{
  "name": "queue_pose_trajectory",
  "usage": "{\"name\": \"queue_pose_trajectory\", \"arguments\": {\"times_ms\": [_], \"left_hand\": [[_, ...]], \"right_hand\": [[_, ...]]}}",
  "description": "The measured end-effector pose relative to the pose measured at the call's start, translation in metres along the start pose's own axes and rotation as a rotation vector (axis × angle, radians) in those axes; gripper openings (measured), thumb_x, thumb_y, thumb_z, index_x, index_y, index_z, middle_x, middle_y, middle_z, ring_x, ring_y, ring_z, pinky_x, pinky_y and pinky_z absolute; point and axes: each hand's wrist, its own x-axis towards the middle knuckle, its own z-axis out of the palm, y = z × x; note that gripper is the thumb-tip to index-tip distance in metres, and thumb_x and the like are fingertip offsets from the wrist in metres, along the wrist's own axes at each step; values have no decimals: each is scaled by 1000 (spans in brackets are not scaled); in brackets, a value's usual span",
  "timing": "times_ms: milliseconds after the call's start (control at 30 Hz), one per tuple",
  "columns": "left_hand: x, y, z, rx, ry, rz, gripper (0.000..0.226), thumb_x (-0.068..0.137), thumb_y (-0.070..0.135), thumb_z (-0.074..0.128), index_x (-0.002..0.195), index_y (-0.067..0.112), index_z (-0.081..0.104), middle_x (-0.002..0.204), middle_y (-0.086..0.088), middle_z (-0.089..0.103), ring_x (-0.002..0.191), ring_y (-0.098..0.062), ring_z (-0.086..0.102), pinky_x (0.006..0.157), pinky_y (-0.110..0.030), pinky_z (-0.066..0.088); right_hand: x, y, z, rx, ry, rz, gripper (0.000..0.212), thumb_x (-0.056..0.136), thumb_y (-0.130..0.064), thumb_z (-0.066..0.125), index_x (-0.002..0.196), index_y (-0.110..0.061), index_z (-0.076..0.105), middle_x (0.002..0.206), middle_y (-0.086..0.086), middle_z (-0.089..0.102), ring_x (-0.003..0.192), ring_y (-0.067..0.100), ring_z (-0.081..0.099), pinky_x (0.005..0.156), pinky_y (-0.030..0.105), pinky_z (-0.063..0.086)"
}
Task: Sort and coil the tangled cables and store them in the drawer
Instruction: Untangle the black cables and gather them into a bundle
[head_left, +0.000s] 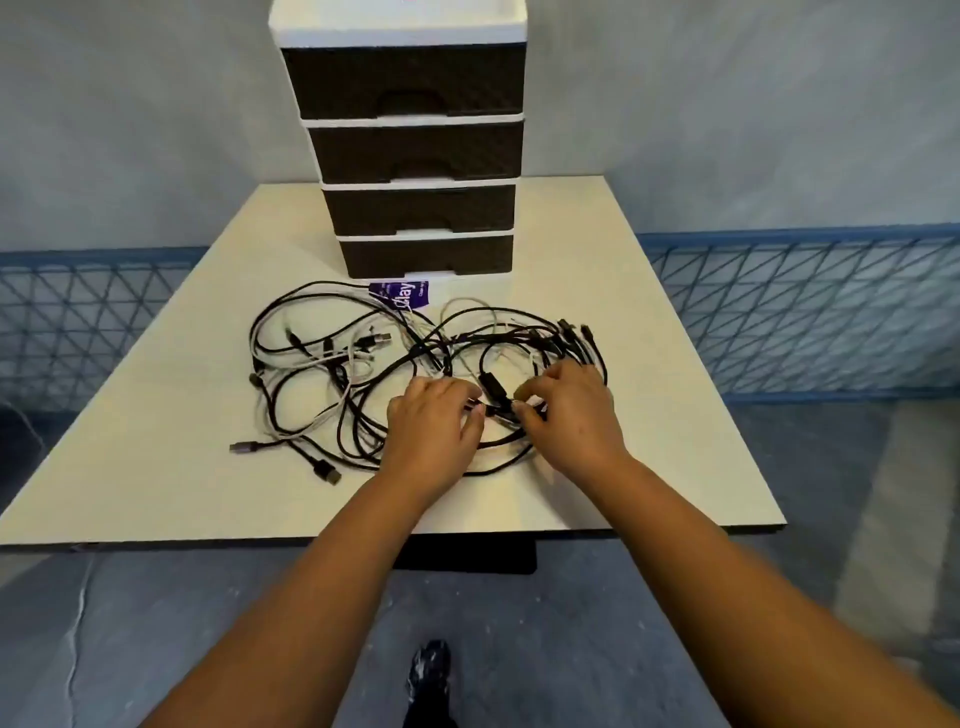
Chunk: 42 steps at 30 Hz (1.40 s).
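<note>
A dark shoe (428, 670) is showing nearest of all, standing on the grey floor (156, 623) below the near edge of the table (156, 467). Both bare forearms are reaching up from the bottom of the view and over that edge.

The left hand (431, 431) is lying palm down on the near middle of the tangled cables (395, 364), its fingers curling onto a black strand near a thick black connector block (491, 387). The right hand (569, 415) is sitting just beside it, on the other side of that block, its fingertips bending in and pinching at the same black strand. The two sets of fingertips are nearly meeting across the block.

The cables are sprawling over the middle of the pale tabletop in loose overlapping loops, black and white strands crossing one another. Two plugs are poking out at the near left: a grey-ended plug (244, 447) and a black plug (327, 473).

Beyond the tangle, a purple label (402, 296) is lying flat, just in front of the drawer unit (415, 156). The unit is standing at the table's far middle, white-framed, with four dark drawers stacked one above another, all sitting pushed in, so their contents are not showing. Blue mesh fencing (805, 312) is running behind the table on both sides.
</note>
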Motion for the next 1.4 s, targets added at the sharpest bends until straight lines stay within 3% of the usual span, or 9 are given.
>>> {"name": "queue_pose_trajectory", "arguments": {"times_ms": [267, 567, 667, 900, 1000, 1100, 1167, 1300, 1400], "left_hand": [[38, -39, -9, -170, -9, 119, 17, 96, 29, 54, 108, 25, 66, 105, 11, 66, 107, -15, 50, 89, -35, 42], [89, -43, -13, -108, -120, 319, 40, 93, 29, 60, 132, 25, 55, 124, 6, 61, 111, -20, 48, 90, -34, 41], [106, -41, -19, -52, -122, 293, 52, 94, 40, 56, 143, 27, 43, 130, 2, 57, 114, -23, 46, 91, -36, 41], [140, -26, -37, 33, -86, 164, 49, 95, 60, 35, 132, 32, 52, 130, 5, 55, 119, -23, 42, 88, -43, 35], [147, -18, -39, -194, -18, 152, 43, 98, 54, 36, 127, 30, 57, 123, 8, 59, 114, -19, 47, 90, -42, 41], [152, -7, -48, -683, 61, 68, 29, 102, 42, 40, 104, 27, 64, 91, 22, 64, 85, 3, 55, 71, -23, 44], [156, 3, -58, -799, 104, 67, 25, 103, 36, 42, 96, 24, 63, 79, 21, 63, 70, 2, 55, 61, -17, 41], [163, 27, -82, -869, 187, 231, 17, 103, 29, 47, 98, 21, 61, 80, 1, 60, 76, -14, 58, 68, -33, 53], [168, 42, -100, -882, 314, 324, 14, 102, 17, 50, 102, 10, 62, 79, -2, 55, 73, -4, 53, 65, -18, 44]], "right_hand": [[22, -12, 6, -266, -161, 86, 36, 86, -53, 63, 106, -25, 71, 109, 1, 58, 111, 25, 48, 83, 36, 37], [51, -14, -33, -40, -89, 124, 17, 96, -34, 56, 97, -20, 65, 95, -2, 58, 94, 19, 50, 77, 34, 40], [59, -22, -55, -3, -43, 104, 16, 99, -30, 50, 95, -19, 61, 89, -3, 59, 87, 19, 50, 70, 33, 37], [75, -20, -76, 442, 63, 153, 15, 100, -25, 51, 87, -24, 58, 77, -8, 63, 71, 10, 54, 67, 32, 45], [85, -12, -79, 668, 37, 148, 17, 97, -30, 51, 87, -23, 61, 80, -2, 67, 81, 36, 57, 73, 51, 48], [94, -2, -84, 779, 14, 122, 19, 94, -35, 52, 87, -23, 65, 81, -2, 69, 90, 38, 59, 87, 54, 48], [98, 6, -85, 833, -45, 105, 20, 92, -39, 56, 87, -23, 67, 82, 4, 68, 93, 38, 60, 93, 55, 46], [103, 13, -91, 778, -253, 45, 25, 80, -44, 74, 89, -22, 70, 93, 12, 68, 86, 29, 62, 83, 47, 51], [108, 15, -91, 526, -255, -13, 12, 85, -36, 73, 89, -25, 72, 87, -4, 66, 78, 10, 60, 69, 29, 48]]}}
